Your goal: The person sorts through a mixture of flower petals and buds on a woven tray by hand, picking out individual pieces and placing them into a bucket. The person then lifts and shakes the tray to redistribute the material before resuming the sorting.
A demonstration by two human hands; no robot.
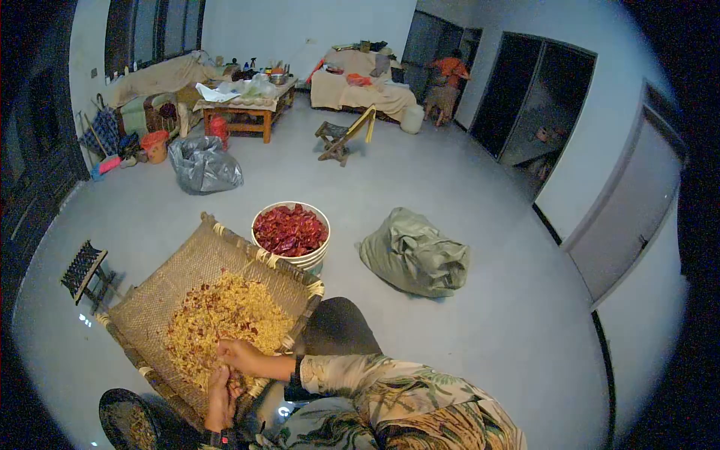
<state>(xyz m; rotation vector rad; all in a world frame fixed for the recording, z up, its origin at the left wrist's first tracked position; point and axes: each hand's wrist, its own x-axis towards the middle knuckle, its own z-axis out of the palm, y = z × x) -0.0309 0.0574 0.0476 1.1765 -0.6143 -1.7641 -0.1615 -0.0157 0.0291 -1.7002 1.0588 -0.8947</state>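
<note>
A woven winnowing tray [146,289] with a bound rim slants across my lap. On it lies a heap of yellow seeds [259,307] mixed with small dark red chili bits. My right hand [244,358] is closed in a pinch above the near side of the heap. Just below it, my left hand [218,401] is also closed, its fingertips close to the right hand's. Whatever is between the fingers is too small to make out. A white bucket [309,260] full of dried red chilies [291,229] stands against the tray's far side.
At lower left is a dark round pan [112,409] with seeds inside. Around me stand a small stool [84,271], a grey plastic bag [206,165], a green sack [415,253] and a folding chair [341,141]. Another person [450,79] is by the far doorway.
</note>
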